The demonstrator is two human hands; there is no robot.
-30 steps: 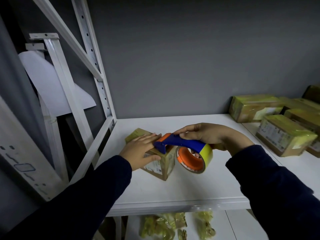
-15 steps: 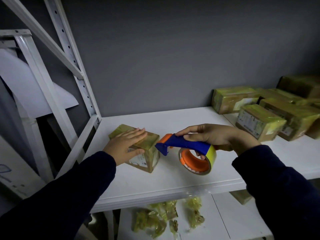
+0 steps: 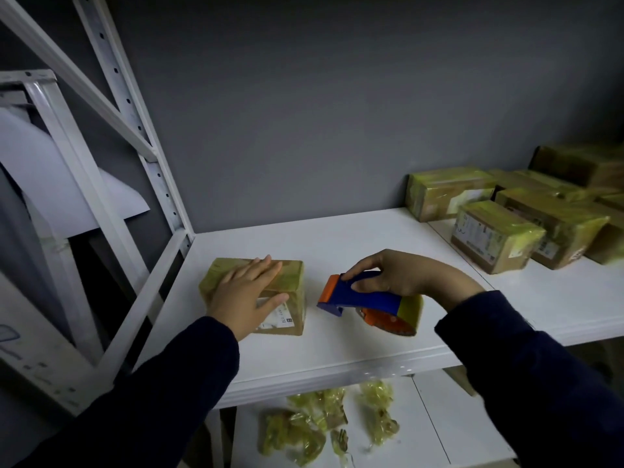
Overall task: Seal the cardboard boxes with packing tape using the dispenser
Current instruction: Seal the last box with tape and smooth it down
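Box: small taped cardboard box (image 3: 290, 275) on white shelf (image 3: 354, 238), left of centre.
Left hand (image 3: 244, 290): flat on box top, fingers straight.
Tape dispenser (image 3: 368, 302): just right of box, apart from it.
Right hand (image 3: 401, 276): curled round blue handle.
Sealed boxes (image 3: 496, 236): far right, well apart.
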